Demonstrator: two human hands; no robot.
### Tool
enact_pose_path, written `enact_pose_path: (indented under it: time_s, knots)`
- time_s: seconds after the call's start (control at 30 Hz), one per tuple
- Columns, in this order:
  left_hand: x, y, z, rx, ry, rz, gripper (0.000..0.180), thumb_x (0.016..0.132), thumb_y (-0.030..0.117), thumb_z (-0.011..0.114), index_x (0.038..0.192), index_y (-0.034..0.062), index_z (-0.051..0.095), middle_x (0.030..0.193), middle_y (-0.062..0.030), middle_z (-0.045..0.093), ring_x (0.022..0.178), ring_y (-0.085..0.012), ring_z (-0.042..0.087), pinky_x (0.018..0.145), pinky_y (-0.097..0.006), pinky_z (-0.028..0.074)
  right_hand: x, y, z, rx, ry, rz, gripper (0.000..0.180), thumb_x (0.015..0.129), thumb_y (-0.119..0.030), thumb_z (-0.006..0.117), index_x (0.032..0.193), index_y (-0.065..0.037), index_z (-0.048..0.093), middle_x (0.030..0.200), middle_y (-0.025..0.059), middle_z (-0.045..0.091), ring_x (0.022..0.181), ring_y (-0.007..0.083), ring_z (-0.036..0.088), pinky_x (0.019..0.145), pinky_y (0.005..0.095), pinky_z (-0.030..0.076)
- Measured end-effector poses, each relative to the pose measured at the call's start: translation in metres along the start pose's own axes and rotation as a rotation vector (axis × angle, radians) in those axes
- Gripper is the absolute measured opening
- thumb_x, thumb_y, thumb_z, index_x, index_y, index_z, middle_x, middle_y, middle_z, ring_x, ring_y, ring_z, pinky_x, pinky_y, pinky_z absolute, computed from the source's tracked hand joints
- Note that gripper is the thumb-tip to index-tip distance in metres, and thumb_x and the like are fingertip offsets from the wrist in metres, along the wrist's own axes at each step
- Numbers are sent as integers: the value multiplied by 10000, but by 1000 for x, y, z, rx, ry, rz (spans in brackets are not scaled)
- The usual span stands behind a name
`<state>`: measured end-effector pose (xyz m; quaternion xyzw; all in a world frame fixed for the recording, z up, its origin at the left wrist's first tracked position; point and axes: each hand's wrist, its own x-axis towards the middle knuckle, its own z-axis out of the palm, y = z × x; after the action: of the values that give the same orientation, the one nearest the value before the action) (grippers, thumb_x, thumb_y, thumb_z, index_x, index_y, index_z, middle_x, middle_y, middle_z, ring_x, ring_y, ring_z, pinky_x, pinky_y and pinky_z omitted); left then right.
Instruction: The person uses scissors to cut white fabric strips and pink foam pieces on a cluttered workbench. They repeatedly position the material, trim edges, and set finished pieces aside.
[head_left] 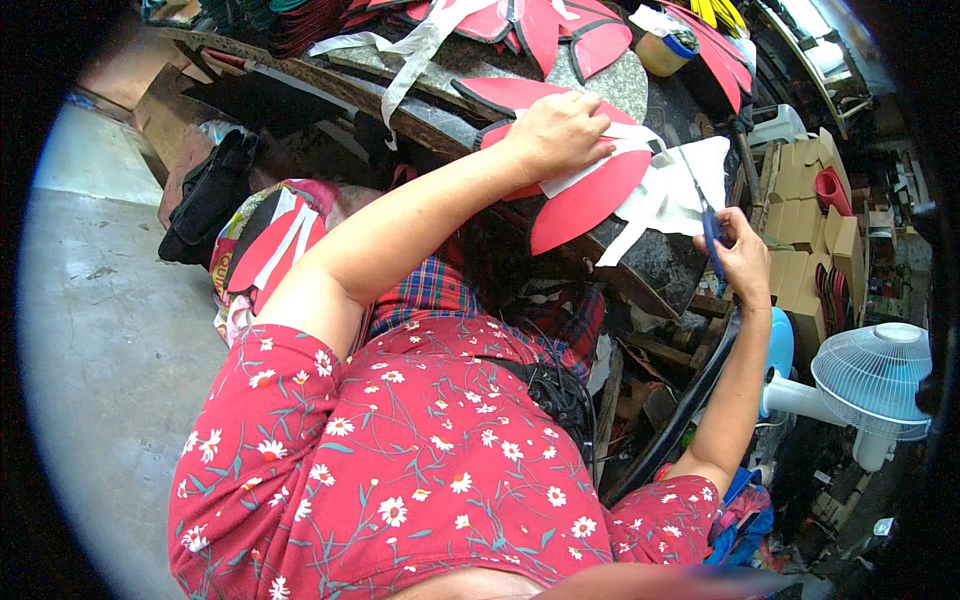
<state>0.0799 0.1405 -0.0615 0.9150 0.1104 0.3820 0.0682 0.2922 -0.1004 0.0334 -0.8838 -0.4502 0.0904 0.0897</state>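
Note:
At the upper middle, my left hand point(565, 135) presses curled fingers onto a red leaf-shaped piece point(590, 205), with a white strip point(625, 140) running out from beneath them. Black edging shows along part of the red material. To the right, my right hand point(738, 258) grips the blue handles of a pair of scissors point(713, 235). The blades point away from me, over a white sheet of cloth point(705, 170). Whether they are parted is too fine to tell. A narrow white tail point(625, 245) hangs over the worktable's near edge.
More red pieces point(540, 35) lie on the dark worktable point(655, 275) at the back, beside a small tub point(665, 52). On the right are a fan point(870, 370) and cardboard boxes point(800, 190). Another red piece with white strips point(285, 240) rests at left.

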Motion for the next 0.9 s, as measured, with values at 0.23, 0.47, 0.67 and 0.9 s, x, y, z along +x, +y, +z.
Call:
enact_pose_path:
  time_s: [0.23,0.47,0.67,0.9]
  knots:
    - [0,1,-1,12,-6,1,315,886,391,646,896,76,647,896,-117,593,873,-295,632,758,-403,527,3,-9,-2,-152,-94,-28,573,694,-620,763,993,-146,646,790,72,699,770,271,693,702,410,503]
    - [0,0,0,9,-1,0,315,879,393,653,903,79,649,900,-121,592,872,-295,632,761,-402,526,11,-14,8,-212,-42,-69,564,700,-621,759,970,-141,641,773,68,686,748,272,681,688,404,497]
    - [0,1,0,6,-2,-18,331,852,388,674,832,58,688,908,-127,612,884,-287,646,778,-386,538,1,-4,-4,-157,-125,53,566,693,-613,771,971,-138,639,757,58,674,731,269,667,676,395,484]
    - [1,-1,0,0,22,9,309,873,387,656,889,78,651,884,-129,597,850,-302,642,748,-405,529,10,-15,14,-129,-12,-45,510,711,-555,780,960,-131,644,712,41,639,680,226,628,644,369,467]
